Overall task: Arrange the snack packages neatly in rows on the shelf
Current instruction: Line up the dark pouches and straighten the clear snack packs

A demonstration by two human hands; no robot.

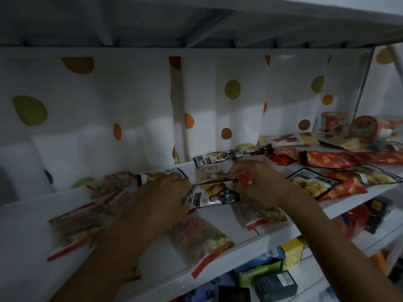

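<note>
**Two hands squared a snack packet at centre frame**

The glossy black-and-white plastic snack packet (212, 196), printed with yellow pieces, lay flat on the white shelf board (26, 225), apparently being lined up with its neighbours. The left hand (159, 197) gripped its left edge with curled fingers, and the right hand (259, 184) pinched its reddish upper corner. Clear red-edged packets (196, 238) lay lower centre, and red foil packets (327, 159) at right.

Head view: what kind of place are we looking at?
Probably a small shop or storeroom, not certain. Clues: a white shelf strewn with many alike snack packages, boxed goods on the shelf below, and a dotted curtain hung behind.
</note>
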